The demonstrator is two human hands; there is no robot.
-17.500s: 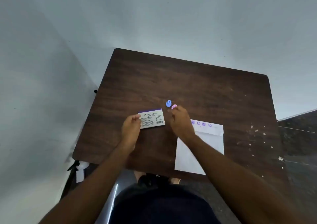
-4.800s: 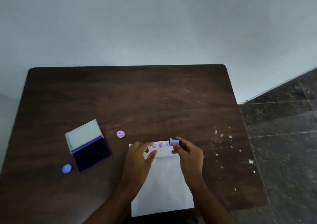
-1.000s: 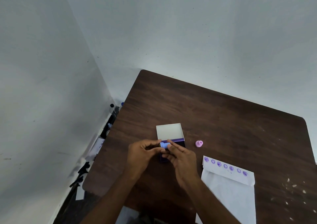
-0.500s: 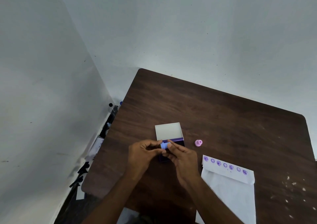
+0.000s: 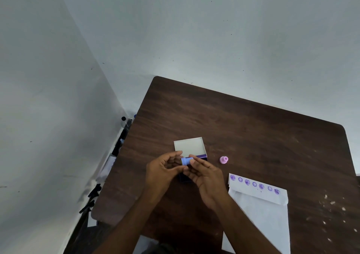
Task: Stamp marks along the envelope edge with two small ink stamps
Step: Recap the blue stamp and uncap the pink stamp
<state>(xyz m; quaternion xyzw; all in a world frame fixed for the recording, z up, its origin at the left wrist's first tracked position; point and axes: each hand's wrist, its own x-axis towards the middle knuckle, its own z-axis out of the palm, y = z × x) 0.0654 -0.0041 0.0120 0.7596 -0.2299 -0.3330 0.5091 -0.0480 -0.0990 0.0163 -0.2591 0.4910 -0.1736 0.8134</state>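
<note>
blue stamp [image 5: 186,160] btwn 2 hands

no legible text anywhere

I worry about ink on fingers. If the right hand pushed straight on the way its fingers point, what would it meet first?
Probably the blue stamp it already pinches with the left hand; just beyond lies the open ink pad box. Depth is unclear.

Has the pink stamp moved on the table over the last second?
No. The pink stamp sits right of the ink pad, beyond the envelope, as before.
</note>
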